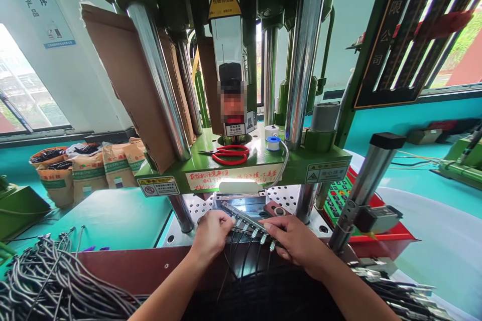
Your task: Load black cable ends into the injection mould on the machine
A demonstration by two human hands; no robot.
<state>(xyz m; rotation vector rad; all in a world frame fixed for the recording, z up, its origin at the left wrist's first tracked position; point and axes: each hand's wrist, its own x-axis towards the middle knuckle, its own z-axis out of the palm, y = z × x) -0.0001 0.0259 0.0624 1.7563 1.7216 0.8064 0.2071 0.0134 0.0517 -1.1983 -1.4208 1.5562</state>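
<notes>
A dark metal bar fixture (249, 219) slants across the front of the press bed, with several silver cable connectors (255, 232) set along it and black cables (244, 259) hanging down from them. My left hand (213, 233) pinches the bar's left end with thumb and finger. At the other end my right hand (289, 238) grips the bar, its thumb laid on top. Behind the bar lies the press's lower mold (241, 204), partly hidden by my hands. A brown block with a round hole (279, 210) sits right of it.
Red-handled pliers (230, 154) and a blue-white spool (273, 143) lie on the green press plate (293, 163) above my hands. Steel columns (160, 80) flank the work area. Bundled cables (48, 276) lie left; more connectors (395, 293) lie right. The red control box (399, 246) stands right.
</notes>
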